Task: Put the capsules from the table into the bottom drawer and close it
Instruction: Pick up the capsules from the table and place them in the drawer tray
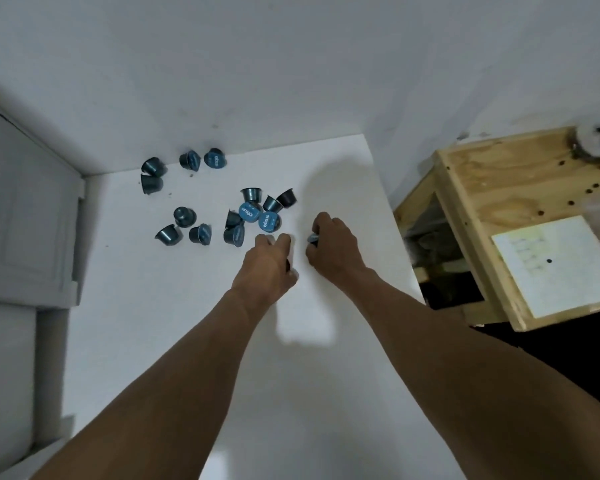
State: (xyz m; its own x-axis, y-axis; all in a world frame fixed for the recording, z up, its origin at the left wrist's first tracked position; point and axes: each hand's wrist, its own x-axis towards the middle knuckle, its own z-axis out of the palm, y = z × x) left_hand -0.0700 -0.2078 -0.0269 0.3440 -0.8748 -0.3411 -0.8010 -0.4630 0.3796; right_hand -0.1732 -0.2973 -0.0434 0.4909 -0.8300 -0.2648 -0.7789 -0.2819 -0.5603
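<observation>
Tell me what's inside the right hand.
An edge of a bluish capsule shows between the curled fingers of the right hand; the rest, and any others, are covered.

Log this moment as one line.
left hand: curled, contents unclear | right hand: grips capsule | loose capsules: scattered on table

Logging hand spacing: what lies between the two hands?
In the head view, only a narrow strip of bare white table separates the left hand and the right hand, which grips a capsule.
</observation>
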